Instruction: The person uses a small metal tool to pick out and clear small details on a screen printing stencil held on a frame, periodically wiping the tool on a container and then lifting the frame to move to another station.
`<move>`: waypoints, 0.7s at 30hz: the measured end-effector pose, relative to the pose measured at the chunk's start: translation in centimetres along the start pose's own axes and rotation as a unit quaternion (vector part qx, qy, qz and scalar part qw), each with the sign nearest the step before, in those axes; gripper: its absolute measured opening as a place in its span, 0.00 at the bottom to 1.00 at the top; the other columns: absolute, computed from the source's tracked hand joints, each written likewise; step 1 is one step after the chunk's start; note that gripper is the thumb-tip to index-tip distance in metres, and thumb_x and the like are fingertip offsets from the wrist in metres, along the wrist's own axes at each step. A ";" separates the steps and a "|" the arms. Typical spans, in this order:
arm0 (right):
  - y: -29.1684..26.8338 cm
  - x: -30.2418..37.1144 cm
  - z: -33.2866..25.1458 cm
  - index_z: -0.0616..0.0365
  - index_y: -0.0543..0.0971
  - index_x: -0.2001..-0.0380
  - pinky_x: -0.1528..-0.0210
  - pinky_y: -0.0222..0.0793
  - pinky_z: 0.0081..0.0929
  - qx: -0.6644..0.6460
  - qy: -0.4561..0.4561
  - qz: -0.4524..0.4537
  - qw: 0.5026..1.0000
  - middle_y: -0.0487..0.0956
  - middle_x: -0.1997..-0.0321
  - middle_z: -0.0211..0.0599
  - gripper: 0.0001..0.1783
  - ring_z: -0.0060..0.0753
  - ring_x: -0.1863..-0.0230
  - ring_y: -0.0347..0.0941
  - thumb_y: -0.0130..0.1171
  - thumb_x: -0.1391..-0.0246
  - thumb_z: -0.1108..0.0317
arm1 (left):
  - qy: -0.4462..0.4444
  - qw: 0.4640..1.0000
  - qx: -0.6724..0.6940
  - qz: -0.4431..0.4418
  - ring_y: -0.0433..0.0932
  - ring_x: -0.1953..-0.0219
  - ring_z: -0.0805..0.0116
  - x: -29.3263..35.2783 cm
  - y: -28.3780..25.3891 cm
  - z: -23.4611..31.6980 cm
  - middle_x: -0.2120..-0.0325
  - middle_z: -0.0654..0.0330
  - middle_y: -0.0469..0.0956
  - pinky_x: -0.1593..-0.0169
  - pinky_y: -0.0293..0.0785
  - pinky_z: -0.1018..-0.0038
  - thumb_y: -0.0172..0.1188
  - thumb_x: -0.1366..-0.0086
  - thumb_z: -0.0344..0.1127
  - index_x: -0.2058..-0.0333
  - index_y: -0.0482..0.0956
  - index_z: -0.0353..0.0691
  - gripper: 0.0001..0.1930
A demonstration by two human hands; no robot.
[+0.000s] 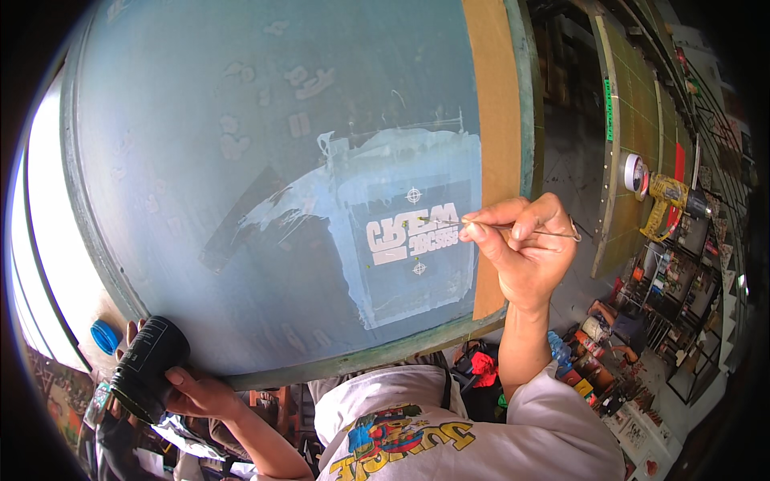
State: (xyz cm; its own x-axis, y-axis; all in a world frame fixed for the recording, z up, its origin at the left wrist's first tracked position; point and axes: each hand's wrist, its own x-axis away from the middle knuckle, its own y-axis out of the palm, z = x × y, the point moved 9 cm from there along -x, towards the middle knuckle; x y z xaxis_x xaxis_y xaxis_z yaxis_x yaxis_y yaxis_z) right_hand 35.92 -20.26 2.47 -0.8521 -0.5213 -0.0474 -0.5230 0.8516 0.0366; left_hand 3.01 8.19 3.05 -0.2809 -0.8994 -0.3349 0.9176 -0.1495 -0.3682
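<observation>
Before me lies a large blue-grey printing screen [208,144] in a frame, with a lighter rectangular patch near its right side. Pale reversed lettering [389,232] shows in that patch, between two round cross marks. My right hand [533,252] pinches a thin metal rod [565,236] with a small loop at its outer end. The rod's inner tip is over the lettering, where a few small greenish specks show; contact cannot be made out. At the lower left, my left hand [196,394] grips a tilted black jar [156,365] beside the frame's corner.
A blue lid [104,337] sits left of the jar. Brown tape [497,120] runs along the screen's right side. Further right are a board [630,96], a tape roll [634,172] and a yellow-black power tool [667,196]. Another person [627,325] is at the lower right, among cluttered goods.
</observation>
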 end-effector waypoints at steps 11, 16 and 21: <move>-2.3 0.2 -0.6 0.55 0.61 0.75 0.65 0.82 0.34 -0.051 0.023 0.065 0.996 0.81 0.72 0.53 0.21 0.38 0.71 0.82 0.63 0.53 0.89 | -0.014 1.000 0.005 -0.005 0.68 0.41 0.47 0.0 0.1 -0.2 0.42 0.40 0.66 0.40 0.68 0.54 0.55 0.33 0.49 0.40 0.59 0.27 0.34; -2.7 1.5 -0.5 0.55 0.62 0.74 0.65 0.82 0.35 -0.034 0.007 0.067 0.997 0.81 0.72 0.53 0.21 0.38 0.70 0.82 0.62 0.53 0.89 | -0.017 1.000 0.006 -0.001 0.68 0.41 0.48 0.1 -0.2 -0.3 0.42 0.41 0.66 0.40 0.69 0.55 0.55 0.33 0.48 0.41 0.61 0.27 0.32; -2.6 2.2 -0.2 0.55 0.63 0.73 0.63 0.83 0.35 -0.025 0.008 0.074 0.997 0.81 0.71 0.53 0.20 0.39 0.68 0.82 0.62 0.53 0.90 | -0.011 1.000 0.017 -0.005 0.72 0.44 0.51 0.2 -0.7 -0.9 0.42 0.42 0.68 0.44 0.74 0.59 0.58 0.34 0.46 0.41 0.63 0.31 0.30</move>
State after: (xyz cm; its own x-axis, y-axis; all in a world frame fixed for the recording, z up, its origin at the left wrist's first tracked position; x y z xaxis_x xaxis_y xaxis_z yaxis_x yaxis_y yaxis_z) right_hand 35.40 -23.63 2.48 -0.9198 -0.3917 -0.0221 -0.3921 0.9153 0.0918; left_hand 2.07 8.48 2.40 -0.2837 -0.9069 -0.3116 0.9240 -0.1716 -0.3418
